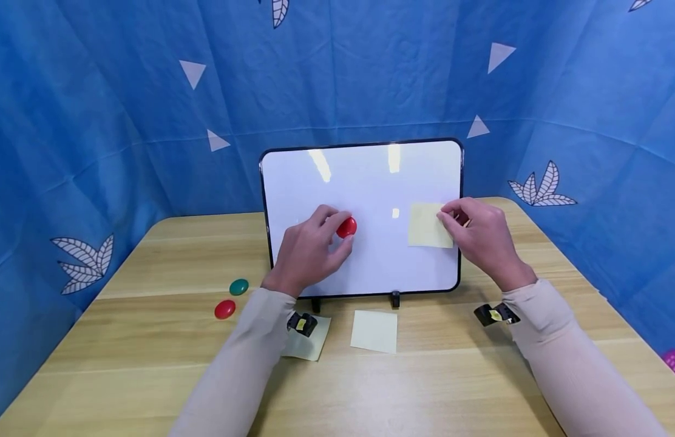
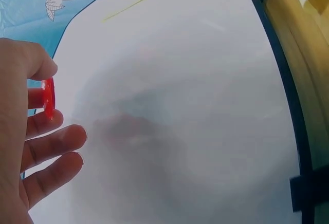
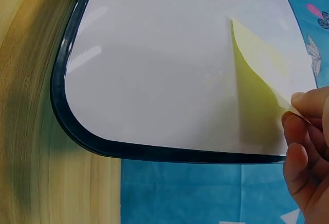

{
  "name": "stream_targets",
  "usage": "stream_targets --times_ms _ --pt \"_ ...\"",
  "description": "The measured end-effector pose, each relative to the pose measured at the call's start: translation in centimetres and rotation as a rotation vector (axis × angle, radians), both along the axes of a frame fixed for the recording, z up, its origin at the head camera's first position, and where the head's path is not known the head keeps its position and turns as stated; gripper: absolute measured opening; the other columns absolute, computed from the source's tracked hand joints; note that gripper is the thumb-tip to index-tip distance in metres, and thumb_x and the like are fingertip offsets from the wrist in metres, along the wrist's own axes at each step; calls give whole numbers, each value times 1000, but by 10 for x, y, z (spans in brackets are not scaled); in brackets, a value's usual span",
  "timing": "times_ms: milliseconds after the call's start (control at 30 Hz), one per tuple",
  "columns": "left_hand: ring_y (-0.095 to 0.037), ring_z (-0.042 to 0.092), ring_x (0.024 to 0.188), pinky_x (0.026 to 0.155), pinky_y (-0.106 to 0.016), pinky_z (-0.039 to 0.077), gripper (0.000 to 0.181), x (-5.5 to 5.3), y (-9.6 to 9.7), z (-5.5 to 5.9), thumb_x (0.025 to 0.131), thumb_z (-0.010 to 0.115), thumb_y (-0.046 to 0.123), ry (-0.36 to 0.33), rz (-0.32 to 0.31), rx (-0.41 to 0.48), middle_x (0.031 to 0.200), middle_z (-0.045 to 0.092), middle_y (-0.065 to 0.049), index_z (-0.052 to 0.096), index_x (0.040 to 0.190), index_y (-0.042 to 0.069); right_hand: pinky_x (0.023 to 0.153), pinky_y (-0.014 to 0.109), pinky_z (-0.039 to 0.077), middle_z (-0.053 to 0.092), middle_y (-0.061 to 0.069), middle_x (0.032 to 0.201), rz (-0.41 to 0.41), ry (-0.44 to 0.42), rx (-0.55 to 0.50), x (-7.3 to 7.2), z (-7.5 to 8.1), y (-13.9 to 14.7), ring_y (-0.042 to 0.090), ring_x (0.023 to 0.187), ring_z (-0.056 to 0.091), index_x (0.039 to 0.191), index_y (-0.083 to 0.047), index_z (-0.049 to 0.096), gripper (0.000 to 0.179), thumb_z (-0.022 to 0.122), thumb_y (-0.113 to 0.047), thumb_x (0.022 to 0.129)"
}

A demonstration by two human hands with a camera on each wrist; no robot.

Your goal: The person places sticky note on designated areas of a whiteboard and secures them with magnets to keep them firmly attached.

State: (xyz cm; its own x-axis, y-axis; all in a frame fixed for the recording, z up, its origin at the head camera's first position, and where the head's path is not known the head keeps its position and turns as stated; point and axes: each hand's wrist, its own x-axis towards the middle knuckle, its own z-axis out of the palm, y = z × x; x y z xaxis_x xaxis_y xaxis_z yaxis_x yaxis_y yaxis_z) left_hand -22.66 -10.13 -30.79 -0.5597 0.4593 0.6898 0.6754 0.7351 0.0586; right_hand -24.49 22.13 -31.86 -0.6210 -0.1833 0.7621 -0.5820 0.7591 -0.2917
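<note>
A small whiteboard (image 1: 370, 261) with a black rim stands upright on the table. In front of its middle my left hand (image 1: 312, 246) pinches a round red magnet (image 1: 346, 227) between thumb and fingers; the left wrist view shows this magnet (image 2: 49, 98) edge-on. At the board's right side my right hand (image 1: 482, 237) pinches the right edge of a pale yellow sticky note (image 1: 425, 226). Seen from the right wrist, the note (image 3: 262, 59) slants out from the board toward the fingertips, with its shadow behind it.
On the table (image 1: 124, 352) to the left lie a green magnet (image 1: 239, 286) and another red magnet (image 1: 225, 309). Two more sticky notes lie before the board, one (image 1: 374, 331) in the middle, one (image 1: 310, 343) partly behind the left forearm. A blue curtain (image 1: 337, 73) hangs behind.
</note>
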Motion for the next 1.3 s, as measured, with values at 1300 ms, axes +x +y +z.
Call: stream_targets --times_ms 1300 --pt "-19 59 107 87 -23 52 54 -21 80 5 81 84 28 79 -79 -39 122 66 -7 68 127 7 66 12 44 63 13 93 91 69 -23 0 -2 -6 19 72 59 104 4 74 20 68 7 85"
